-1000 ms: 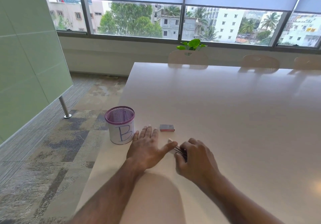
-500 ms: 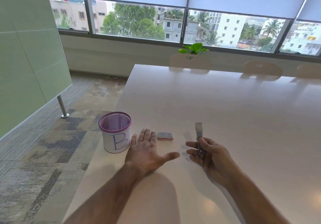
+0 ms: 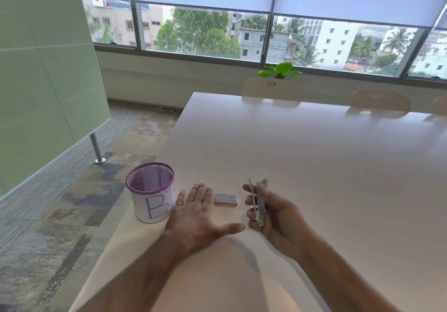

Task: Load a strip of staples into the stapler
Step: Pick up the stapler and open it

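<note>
While the left hand [image 3: 198, 212] lies flat on the white table [image 3: 314, 166], palm down with fingers stretched forward and the thumb spread out to the right, the right hand [image 3: 275, 217] is raised off the surface and wrapped around a small metal stapler [image 3: 260, 202]. The stapler stands nearly upright in that hand, its top end poking above the fingertips, and it appears hinged open: a thin strip-like arm stands slightly apart to the left of the wider body. Whether any staples sit inside cannot be told.

A small staple box [image 3: 226, 199], grey on top with a reddish edge and a barcode label, lies flat on the table between the two hands, just right of the left hand's fingertips and untouched by either hand. The left hand holds nothing.

To the left of the left hand, near the table's edge, stands a purple mesh pen cup [image 3: 151, 192] wrapped in white paper marked with a blue "B"; the hand's little-finger side partly covers the paper's lower right.

Across the table are pale chair backs [image 3: 272, 89], with a green plant [image 3: 280, 69] behind one, under the window. A frosted green panel [image 3: 43, 69] on a metal leg stands over the carpet on the left.
</note>
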Tool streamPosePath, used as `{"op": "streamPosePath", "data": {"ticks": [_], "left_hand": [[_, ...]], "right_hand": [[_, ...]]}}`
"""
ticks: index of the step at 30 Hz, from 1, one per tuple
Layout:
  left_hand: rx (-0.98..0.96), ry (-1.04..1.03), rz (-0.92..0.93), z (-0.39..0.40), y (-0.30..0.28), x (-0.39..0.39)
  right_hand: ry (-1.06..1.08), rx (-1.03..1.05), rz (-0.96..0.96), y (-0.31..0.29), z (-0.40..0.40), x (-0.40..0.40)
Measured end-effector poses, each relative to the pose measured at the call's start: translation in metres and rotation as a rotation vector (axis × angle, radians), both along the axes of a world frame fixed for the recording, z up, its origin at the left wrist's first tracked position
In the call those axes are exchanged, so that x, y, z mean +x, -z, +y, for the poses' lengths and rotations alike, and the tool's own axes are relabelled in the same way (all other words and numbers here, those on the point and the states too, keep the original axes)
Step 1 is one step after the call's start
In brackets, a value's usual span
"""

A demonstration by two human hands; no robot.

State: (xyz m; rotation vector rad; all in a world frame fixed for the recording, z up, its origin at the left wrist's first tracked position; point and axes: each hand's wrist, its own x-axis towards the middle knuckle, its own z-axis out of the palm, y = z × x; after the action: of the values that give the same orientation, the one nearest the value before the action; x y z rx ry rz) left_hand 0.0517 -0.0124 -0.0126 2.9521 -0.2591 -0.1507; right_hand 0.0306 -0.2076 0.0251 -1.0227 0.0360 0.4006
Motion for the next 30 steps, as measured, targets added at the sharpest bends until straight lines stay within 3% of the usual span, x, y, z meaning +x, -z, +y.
{"op": "streamPosePath", "data": {"ticks": [3, 11, 19, 30], "left_hand": [[0.010, 0.014, 0.011, 0.001, 0.000, 0.005], [0.004, 0.015, 0.004, 0.001, 0.002, 0.006], [0.015, 0.017, 0.034, 0.001, 0.004, 0.011], [0.026, 0.022, 0.054, 0.001, 0.003, 0.012]], "right_hand": [[-0.034, 0.026, 0.047, 0.000, 0.001, 0.010], [-0.092, 0.053, -0.063, 0.002, 0.007, 0.013], [0.016, 0.002, -0.061, 0.009, 0.007, 0.014], [-0.005, 0.046, 0.007, 0.009, 0.012, 0.012]]}}
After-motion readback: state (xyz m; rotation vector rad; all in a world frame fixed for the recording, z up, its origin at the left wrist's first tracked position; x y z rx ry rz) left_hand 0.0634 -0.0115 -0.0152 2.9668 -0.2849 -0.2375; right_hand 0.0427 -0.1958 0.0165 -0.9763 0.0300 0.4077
